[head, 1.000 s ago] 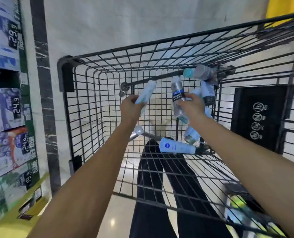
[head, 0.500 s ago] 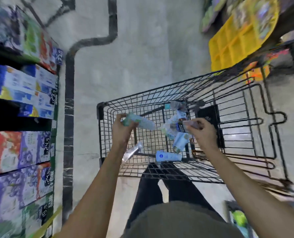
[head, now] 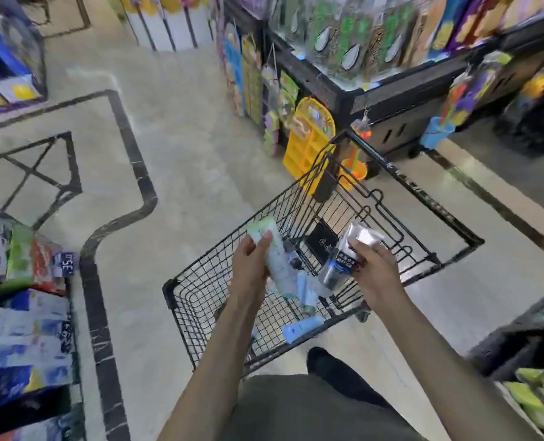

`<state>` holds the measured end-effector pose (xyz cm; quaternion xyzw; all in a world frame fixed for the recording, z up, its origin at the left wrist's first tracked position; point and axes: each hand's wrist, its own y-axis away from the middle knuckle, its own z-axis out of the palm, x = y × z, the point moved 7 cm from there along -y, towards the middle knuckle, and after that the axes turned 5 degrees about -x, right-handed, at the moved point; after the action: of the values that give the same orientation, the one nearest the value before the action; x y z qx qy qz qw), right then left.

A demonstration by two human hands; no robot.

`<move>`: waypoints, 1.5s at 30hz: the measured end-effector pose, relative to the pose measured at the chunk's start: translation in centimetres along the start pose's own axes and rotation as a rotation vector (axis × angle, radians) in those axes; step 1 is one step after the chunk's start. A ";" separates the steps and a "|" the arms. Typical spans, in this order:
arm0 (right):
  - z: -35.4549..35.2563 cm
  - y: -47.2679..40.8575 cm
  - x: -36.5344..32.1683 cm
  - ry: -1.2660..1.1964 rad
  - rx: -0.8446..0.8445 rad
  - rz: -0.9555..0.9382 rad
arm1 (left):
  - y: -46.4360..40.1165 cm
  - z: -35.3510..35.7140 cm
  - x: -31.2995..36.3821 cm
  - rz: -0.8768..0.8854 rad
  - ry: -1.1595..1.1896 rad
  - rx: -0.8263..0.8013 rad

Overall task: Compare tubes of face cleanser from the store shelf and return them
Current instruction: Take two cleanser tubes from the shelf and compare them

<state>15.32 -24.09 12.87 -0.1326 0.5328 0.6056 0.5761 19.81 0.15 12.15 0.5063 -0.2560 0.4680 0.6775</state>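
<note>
My left hand [head: 250, 265] grips a pale green and white cleanser tube [head: 272, 249], its green end pointing up and away. My right hand [head: 374, 272] holds a silver and dark blue tube [head: 343, 256] tilted with its silver end up. Both hands hover over the black wire shopping cart [head: 200, 291]. Inside the cart lie a light blue tube [head: 302, 327] near the front edge and a few more tubes [head: 305, 291], partly hidden below my hands.
Shelves of boxed goods [head: 25, 329] stand at my left. A display stand with hanging packets [head: 359, 58] and a yellow rack [head: 308, 138] rises beyond the cart. Another shelf [head: 534, 361] sits at my right. Grey floor with black lines [head: 175, 148] lies open ahead.
The view has lifted and swung, so the cart looks smaller and farther. Both hands rose out of the cart, each keeping its tube; the tubes now tilt upright.
</note>
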 end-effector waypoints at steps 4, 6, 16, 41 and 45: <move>-4.0 5.0 -1.2 -0.071 0.114 -0.054 | 2.7 4.6 -1.7 -0.032 -0.130 -0.185; -6.2 7.6 -1.7 -0.097 0.143 -0.070 | 4.2 7.2 -3.0 -0.051 -0.198 -0.273; -22.1 21.2 -3.1 -0.299 0.347 -0.168 | 16.5 22.6 -14.6 -0.397 -0.306 -0.699; -59.0 65.7 -0.7 -0.442 0.857 -0.605 | 63.2 45.6 -41.5 -0.556 -0.491 -1.413; -63.2 67.5 -2.3 -0.469 0.846 -0.636 | 65.5 49.2 -44.1 -0.547 -0.557 -1.443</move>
<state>-69.28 -60.21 22.76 0.0931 0.5206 0.1501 0.8353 -51.47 -58.75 22.69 0.0880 -0.5207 -0.1364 0.8382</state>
